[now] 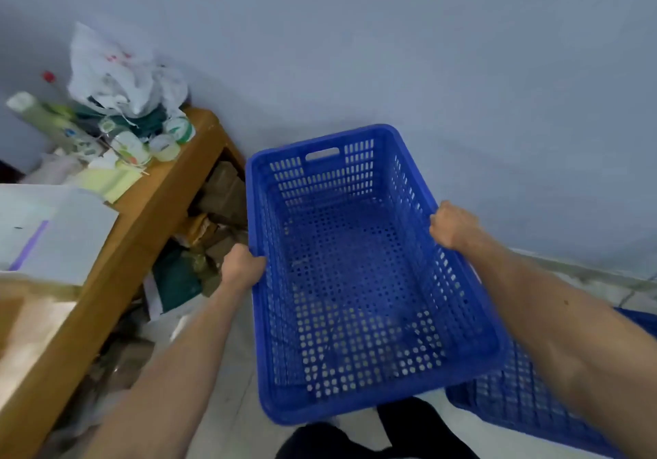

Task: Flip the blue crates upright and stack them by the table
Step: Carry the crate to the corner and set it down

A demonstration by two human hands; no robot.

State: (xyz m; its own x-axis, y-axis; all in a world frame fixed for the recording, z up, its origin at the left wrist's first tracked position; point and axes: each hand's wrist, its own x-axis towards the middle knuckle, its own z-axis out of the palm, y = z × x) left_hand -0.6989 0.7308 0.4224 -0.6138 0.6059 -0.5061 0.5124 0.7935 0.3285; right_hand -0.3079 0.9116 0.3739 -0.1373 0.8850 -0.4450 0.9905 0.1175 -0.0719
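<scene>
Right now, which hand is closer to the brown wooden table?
Left. The left hand grips the blue plastic crate's rim on the side by the brown wooden table; the right hand grips the far rim.

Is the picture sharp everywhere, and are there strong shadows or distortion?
Head view: the blue crate held by the left hand and right hand is fairly sharp; the table clutter and lower left corner are blurred; wide-angle distortion bends the table edge and forearms; light is soft and even, without hard shadows or glare.
</scene>
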